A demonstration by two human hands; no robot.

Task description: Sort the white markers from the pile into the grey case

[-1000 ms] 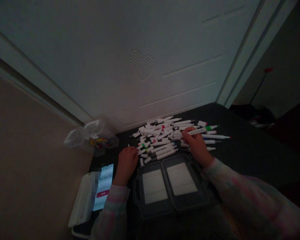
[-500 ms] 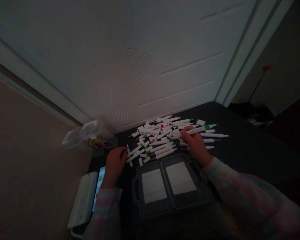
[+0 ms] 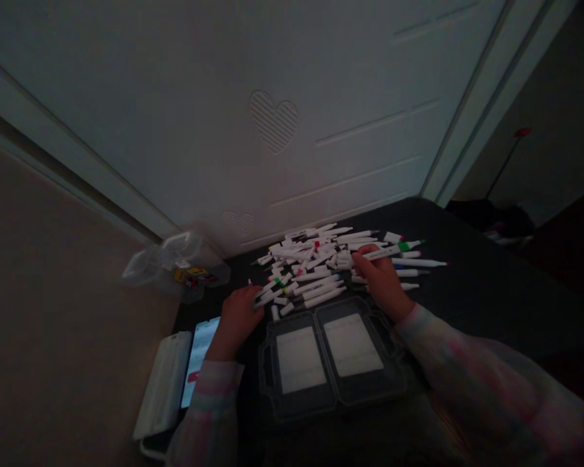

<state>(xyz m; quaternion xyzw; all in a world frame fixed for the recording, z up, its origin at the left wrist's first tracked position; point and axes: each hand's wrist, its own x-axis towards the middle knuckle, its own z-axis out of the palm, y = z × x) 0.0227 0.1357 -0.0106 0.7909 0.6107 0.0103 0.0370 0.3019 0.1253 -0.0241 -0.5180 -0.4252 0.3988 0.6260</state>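
Since half a second earlier, the left hand has been shifted slightly toward three o'clock, and more of the lit smartphone has been uncovered behind the wrist; the right hand has been kept in nearly the same place. With twelve o'clock taken as the far side of the table, a white marker with a green collar is held by the right hand, pinched between thumb and closed fingers, its green end pointed between two and three o'clock. By the left hand, curled loosely with its back turned up, the near ends of two white markers are met at the fingertips; whether they are gripped cannot be told. Between the hands, reaching to the far edge, a heap of white markers is spread, at two o'clock from the left hand and at eleven from the right. Loose caps are strewn along its near edge. At six o'clock from the heap, an open plastic case is laid flat, a white insert seen in each half. At nine o'clock from the case, the smartphone is flanked by a long white box. Clear plastic containers are stood at ten o'clock, near a white panel embossed with hearts.
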